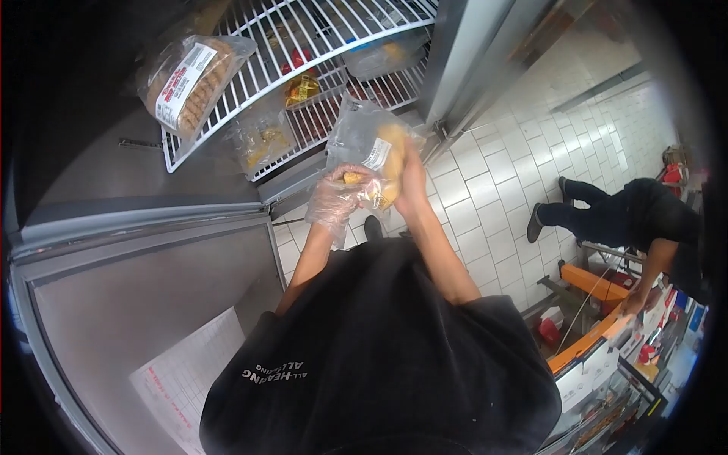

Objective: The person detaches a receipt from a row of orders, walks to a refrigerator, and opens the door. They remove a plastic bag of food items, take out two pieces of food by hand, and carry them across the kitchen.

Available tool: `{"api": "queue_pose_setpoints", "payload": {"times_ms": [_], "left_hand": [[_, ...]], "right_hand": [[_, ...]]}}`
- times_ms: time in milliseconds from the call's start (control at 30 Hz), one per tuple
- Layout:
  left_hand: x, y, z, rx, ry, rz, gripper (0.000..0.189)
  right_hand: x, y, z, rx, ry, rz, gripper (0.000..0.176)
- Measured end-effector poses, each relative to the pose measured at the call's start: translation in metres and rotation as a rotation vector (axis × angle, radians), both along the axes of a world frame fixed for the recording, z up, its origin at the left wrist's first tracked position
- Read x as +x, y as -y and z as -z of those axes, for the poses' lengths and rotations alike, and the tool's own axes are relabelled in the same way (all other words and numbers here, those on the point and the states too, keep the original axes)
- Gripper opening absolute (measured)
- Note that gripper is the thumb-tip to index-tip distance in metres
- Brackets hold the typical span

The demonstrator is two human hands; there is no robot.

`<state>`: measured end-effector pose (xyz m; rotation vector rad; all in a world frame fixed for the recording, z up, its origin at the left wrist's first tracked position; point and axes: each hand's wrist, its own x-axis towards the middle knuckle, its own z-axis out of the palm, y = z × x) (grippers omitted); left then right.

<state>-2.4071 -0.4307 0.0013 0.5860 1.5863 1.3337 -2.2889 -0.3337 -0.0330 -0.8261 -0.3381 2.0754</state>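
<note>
A clear plastic bag (345,133) with a white label and yellow food (393,163) inside hangs in front of me by the fridge opening. My right hand (413,182), bare, is closed around the bag's right side. A clear plastic glove covers my left hand (337,199), which is closed at the bag's lower left. Between its fingers shows a small yellow piece of food (353,178); its exact kind cannot be made out.
Inside the open fridge, a wire shelf (262,72) bears a bagged sliced loaf (193,83); several bagged foods sit lower. The fridge door (152,280) stands at left with a paper sheet (189,375). Rightward, a person (644,220) reaches to a cluttered counter with an orange edge (588,345).
</note>
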Motion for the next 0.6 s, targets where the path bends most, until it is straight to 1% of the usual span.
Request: {"api": "queue_pose_setpoints", "payload": {"times_ms": [67, 100, 167, 200, 267, 300, 367, 433, 467, 500, 567, 600], "left_hand": [[0.000, 0.008, -0.003, -0.039, 0.251, 0.018, 0.018], [0.002, 0.010, -0.002, -0.030, 0.255, -0.004, 0.018], [0.009, 0.017, 0.000, 0.067, 0.508, -0.274, 0.020], [0.012, 0.021, 0.000, 0.079, 0.514, -0.302, 0.020], [0.016, 0.030, -0.004, 0.186, 0.738, -0.481, 0.017], [0.013, 0.036, 0.000, 0.206, 0.743, -0.513, 0.017], [0.008, 0.051, 0.011, 0.386, 1.058, -0.454, 0.013], [0.011, 0.057, 0.011, 0.412, 1.115, -0.536, 0.012], [0.012, 0.061, 0.009, 0.411, 1.169, -0.587, 0.011], [0.012, 0.064, 0.007, 0.458, 1.168, -0.625, 0.011], [0.017, 0.070, 0.004, 0.487, 1.145, -0.664, 0.009], [0.023, 0.074, 0.001, 0.517, 1.153, -0.715, 0.009]], "right_hand": [[0.006, 0.000, -0.003, -0.041, 0.018, -0.061, 0.043], [0.006, -0.001, 0.001, -0.034, 0.022, -0.084, 0.043], [0.001, -0.003, 0.014, -0.018, -0.044, -0.054, 0.050], [0.001, -0.004, 0.019, -0.038, -0.028, -0.068, 0.050], [-0.001, -0.006, 0.012, -0.030, -0.021, -0.106, 0.050], [-0.003, -0.007, 0.009, -0.027, -0.024, -0.112, 0.050], [-0.003, -0.008, 0.009, -0.029, -0.014, -0.188, 0.051], [-0.001, -0.011, 0.019, -0.057, -0.017, -0.256, 0.052], [0.003, -0.017, 0.039, -0.094, -0.072, -0.305, 0.050], [0.003, -0.017, 0.040, -0.080, -0.064, -0.359, 0.050], [0.007, -0.018, 0.040, -0.115, -0.136, -0.399, 0.043], [0.004, -0.017, 0.028, -0.231, -0.138, -0.398, 0.035]]}}
